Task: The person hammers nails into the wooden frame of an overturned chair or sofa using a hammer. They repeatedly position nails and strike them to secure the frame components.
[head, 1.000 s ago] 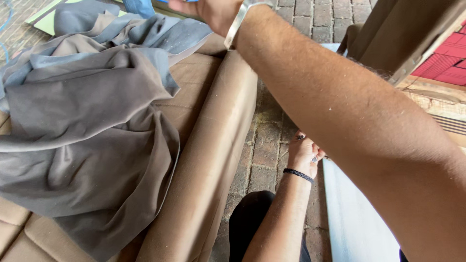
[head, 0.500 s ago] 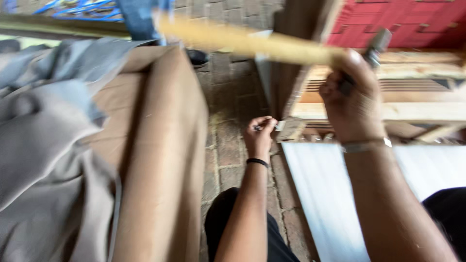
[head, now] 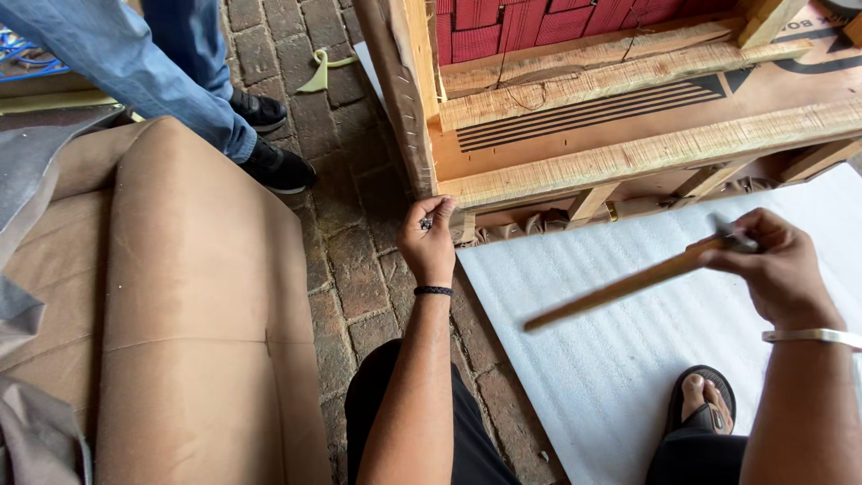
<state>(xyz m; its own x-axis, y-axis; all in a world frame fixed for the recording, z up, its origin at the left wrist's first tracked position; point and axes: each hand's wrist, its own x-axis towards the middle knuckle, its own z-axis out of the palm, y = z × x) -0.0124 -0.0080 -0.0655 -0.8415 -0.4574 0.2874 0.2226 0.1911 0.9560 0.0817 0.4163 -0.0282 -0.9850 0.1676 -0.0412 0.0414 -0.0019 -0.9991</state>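
While right hand grips hammer, wooden frame perhaps touches left hand.

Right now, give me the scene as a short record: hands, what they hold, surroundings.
left hand: pinches small dark tacks at the corner of the wooden frame
right hand: grip shut on hammer, handle blurred, raised over the foam sheet
left side: tan cushion on brick floor
other person: legs in jeans, top left
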